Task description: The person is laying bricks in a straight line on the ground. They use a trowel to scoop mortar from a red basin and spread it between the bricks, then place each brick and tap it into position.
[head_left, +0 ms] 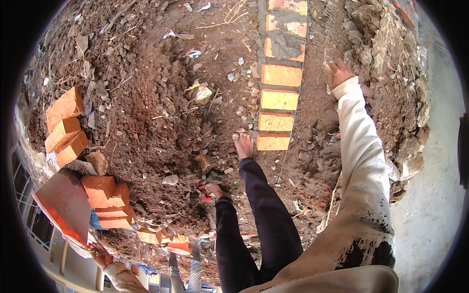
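My left hand (101, 256) grips the lower edge of an orange-red metal pan (62, 202), grey-crusted inside and held tilted beside a stack of bricks (105, 193) at lower left. My right hand (339, 73) is out at upper right over the soil, fingers slightly bent and apart, with no held object visible. It is right of a row of bricks (278, 100) with grey mortar between them and smeared over the farther ones. A thin string (283, 163) runs along the row's right side.
My bare feet (243, 144) stand on rubbly soil (156, 122). Loose bricks (63, 112) lie at left. A pale concrete surface (425, 195) borders the right. Another person's legs (193, 266) show at the bottom, near more bricks (149, 234). A metal railing (24, 190) is at the left rim.
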Demonstrator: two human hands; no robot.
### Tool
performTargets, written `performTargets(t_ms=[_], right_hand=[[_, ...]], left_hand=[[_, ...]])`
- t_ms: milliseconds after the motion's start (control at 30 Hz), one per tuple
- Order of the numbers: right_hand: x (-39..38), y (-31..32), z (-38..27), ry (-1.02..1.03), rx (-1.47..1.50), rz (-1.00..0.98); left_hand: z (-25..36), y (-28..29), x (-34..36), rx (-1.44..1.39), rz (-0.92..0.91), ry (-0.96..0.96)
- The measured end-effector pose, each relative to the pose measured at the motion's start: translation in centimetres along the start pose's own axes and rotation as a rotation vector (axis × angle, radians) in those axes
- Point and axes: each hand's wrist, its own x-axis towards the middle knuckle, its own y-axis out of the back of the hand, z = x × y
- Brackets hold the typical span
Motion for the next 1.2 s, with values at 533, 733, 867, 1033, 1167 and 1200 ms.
performTargets(t_ms=[533, 733, 867, 1033, 1167, 1200], right_hand=[[-3.2, -3.5, 3.3, -0.001, -0.031, -0.074], [-4.1, -3.9, 1.7, -0.010, 0.126, -0.008], [-1.7, -4.1, 1.1, 0.062, 0.016, 0.041], [-4.5, -3.7, 0.8, 0.080, -0.064, -0.114], [-1.8, -2.9, 0.3, 0.054, 0.031, 0.016], [-1.0, -3.1, -0.1, 0.092, 0.001, 0.028]], left_hand=[[-2.0, -1.7, -0.1, -0.009, 0.007, -0.011], [-0.2, 0.4, 0.3, 0.037, -0.040, -0.022], [-1.6, -1.2, 0.4, 0.014, 0.000, -0.022], [-0.1, 0.9, 0.6, 0.011, -0.144, 0.034], [-0.5, 0.2, 0.8, 0.015, -0.059, 0.018], [-0.6, 0.2, 0.9, 0.019, -0.091, 0.019]])
